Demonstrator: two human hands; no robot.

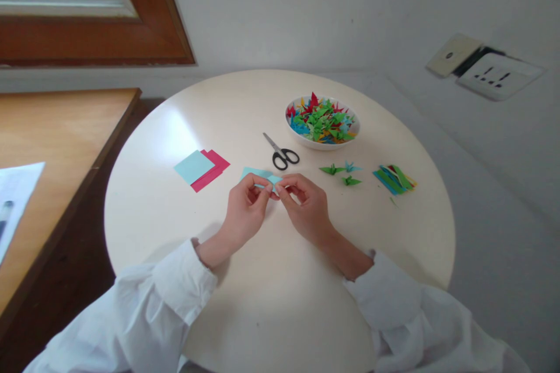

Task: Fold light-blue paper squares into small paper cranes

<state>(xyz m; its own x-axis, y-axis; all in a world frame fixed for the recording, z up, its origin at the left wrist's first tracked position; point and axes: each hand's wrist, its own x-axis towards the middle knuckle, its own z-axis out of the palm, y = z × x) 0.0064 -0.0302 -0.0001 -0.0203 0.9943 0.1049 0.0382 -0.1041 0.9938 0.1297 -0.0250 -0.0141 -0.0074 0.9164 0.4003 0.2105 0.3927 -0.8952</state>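
My left hand (246, 207) and my right hand (304, 204) meet at the middle of a round cream table (280, 280). Both pinch a partly folded light blue paper (258, 174), whose far edge sticks out beyond the fingertips. Black scissors (282, 154) lie just beyond the hands. To the left, a light blue square lies on a pink one in a small paper stack (201, 168). White sleeves cover both forearms.
A white bowl (322, 122) heaped with coloured folded paper cranes stands at the back right. Three small folded cranes (343, 173) and a bundle of coloured paper strips (394, 179) lie to the right. A wooden desk (52, 145) stands left, with wall sockets (496, 74) to the right.
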